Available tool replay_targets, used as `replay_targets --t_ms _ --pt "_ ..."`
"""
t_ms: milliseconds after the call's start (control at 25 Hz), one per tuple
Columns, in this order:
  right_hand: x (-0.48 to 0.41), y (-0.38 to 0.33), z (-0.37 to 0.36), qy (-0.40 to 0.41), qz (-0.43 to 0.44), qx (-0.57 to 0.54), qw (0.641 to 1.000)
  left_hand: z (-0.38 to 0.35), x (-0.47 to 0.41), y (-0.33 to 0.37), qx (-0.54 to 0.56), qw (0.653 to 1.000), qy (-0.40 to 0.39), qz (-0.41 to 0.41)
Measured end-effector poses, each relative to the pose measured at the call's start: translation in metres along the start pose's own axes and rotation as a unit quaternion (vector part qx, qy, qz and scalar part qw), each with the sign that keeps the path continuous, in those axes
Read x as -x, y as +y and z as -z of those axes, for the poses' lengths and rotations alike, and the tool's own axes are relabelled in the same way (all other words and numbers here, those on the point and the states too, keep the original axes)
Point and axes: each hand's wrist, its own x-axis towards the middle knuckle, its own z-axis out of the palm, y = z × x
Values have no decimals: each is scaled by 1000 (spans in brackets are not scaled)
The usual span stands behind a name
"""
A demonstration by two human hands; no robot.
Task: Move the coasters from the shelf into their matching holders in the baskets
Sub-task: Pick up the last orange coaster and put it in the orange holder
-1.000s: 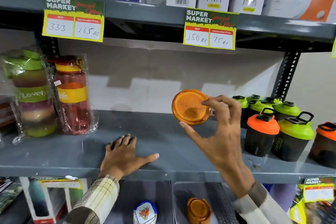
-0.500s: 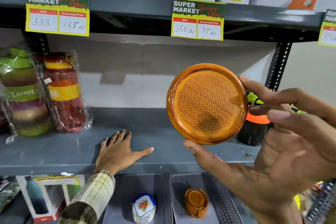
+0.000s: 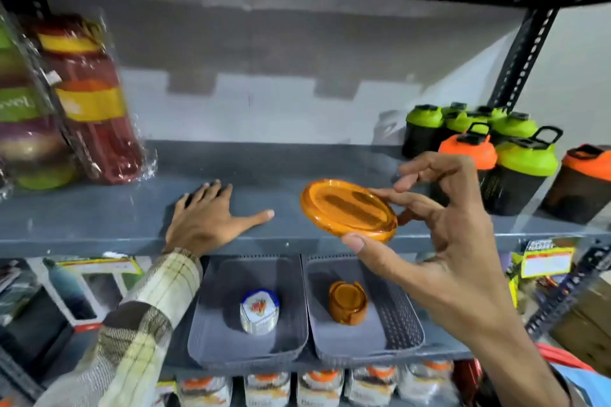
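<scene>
Wrapped bottle packs: two tall plastic-wrapped stacks [image 3: 66, 102], one green and maroon, one red and yellow, stand at the far left of the grey metal shelf [image 3: 99, 211], well apart from the grip.
Left hand: the left hand [image 3: 205, 218] lies palm down on the shelf, fingers spread flat, holding nothing; it is to the left of the grip, its thumb tip near the coaster's left rim but apart from it.
Left basket: one grey plastic basket [image 3: 211, 334] sits below and left of the grip; in it stands one white round holder with a blue rim and a flower print [image 3: 259, 311].
Coaster: one round translucent orange plastic coaster [image 3: 347, 210], held above the shelf's front edge; its face is turned up and toward the camera, tilted, with the left rim higher and the lower right rim at the thumb.
Right basket: one grey basket [image 3: 400, 311] directly below the grip holds one orange round holder [image 3: 347, 302] with slotted walls.
Right hand: the right hand [image 3: 443, 241] pinches the coaster by its right rim, thumb under the near edge, fingertips on the far edge, remaining fingers fanned above.
Shaker bottles: right of and behind the grip, at least seven dark shakers [image 3: 522, 162], some with green lids and two with orange lids.
</scene>
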Motion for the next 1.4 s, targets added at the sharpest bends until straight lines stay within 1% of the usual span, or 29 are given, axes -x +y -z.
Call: replay_targets --t_ms 120,280,400,600,640,760,880,1200,1400 --pt "39 45 -12 -42 -142 -1 989 -3 -1 1 -5 1000 15 -5" --pt "97 110 -24 -55 -257 49 964 -3 -2 1 -3 1000 27 -1" --pt "128 178 -44 -70 -325 108 937 -2 -3 1 -6 999 32 -1" --pt "150 271 -77 -67 -391 186 899 -3 -4 0 0 999 33 -2" --pt "151 284 -83 -80 -404 197 890 -2 -3 1 1 999 33 -1" --pt "152 313 -96 -124 -425 210 872 -2 -3 1 2 999 36 0" --pt "154 331 -102 -148 -432 224 861 -2 -4 2 2 999 36 2" --pt "166 350 -110 -180 -442 239 846 -3 -5 2 4 999 31 10" --pt "163 354 -117 -227 -445 246 831 -3 -4 2 5 999 30 11"
